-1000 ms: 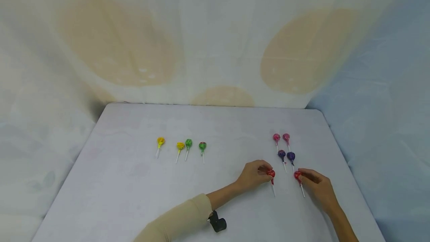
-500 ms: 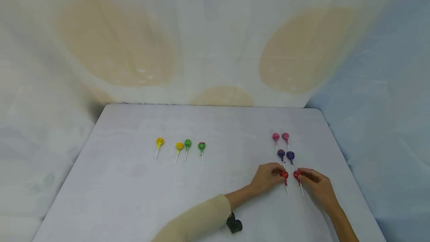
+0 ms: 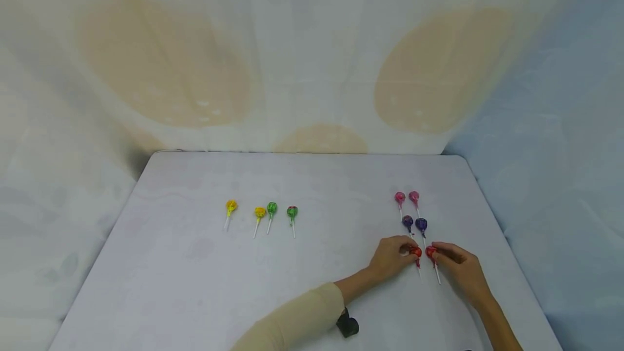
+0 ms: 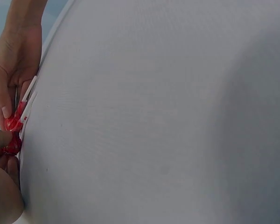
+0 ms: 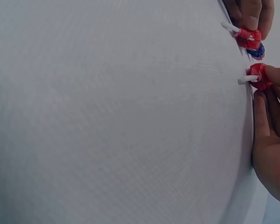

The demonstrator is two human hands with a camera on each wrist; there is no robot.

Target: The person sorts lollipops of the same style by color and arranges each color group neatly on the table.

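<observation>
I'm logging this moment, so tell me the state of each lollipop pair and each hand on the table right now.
left hand: pinches the left red lollipop, lying on the table
right hand: pinches the right red lollipop, lying beside the first
purple lollipops: lying flat, paired, untouched
pink lollipops: lying flat, paired, untouched
green lollipops: lying flat, apart
yellow lollipops: lying flat, apart

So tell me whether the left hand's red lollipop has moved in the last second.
Yes. The left hand has slid its red lollipop rightward, closing on the right hand's red lollipop, below the purple lollipops.
</observation>
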